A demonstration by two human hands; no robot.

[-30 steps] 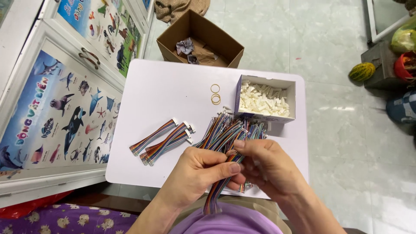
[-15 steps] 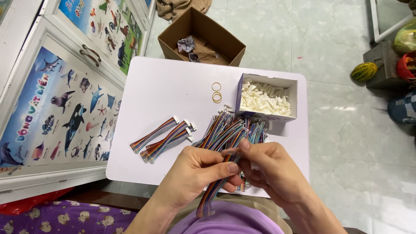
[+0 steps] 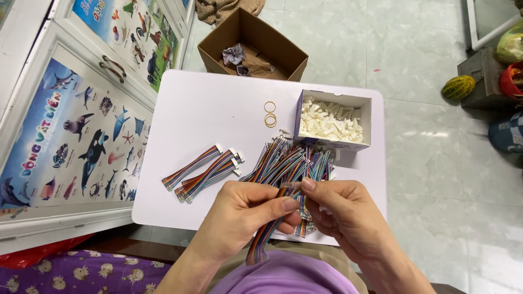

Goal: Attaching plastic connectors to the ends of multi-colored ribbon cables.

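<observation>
An open brown cardboard box (image 3: pixel 256 46) holding crumpled scraps stands on the tiled floor (image 3: pixel 425 158) just beyond the desk. Sea-animal posters (image 3: pixel 71 136) cover the white cabinet doors at the left. A striped green gourd (image 3: pixel 458 86) lies at the right, beside a dark block (image 3: pixel 482 76).

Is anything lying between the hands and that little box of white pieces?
Yes. The loose pile of coloured ribbon cables lies on the white table between both hands and the box of white connectors, reaching close to its near wall.
</observation>
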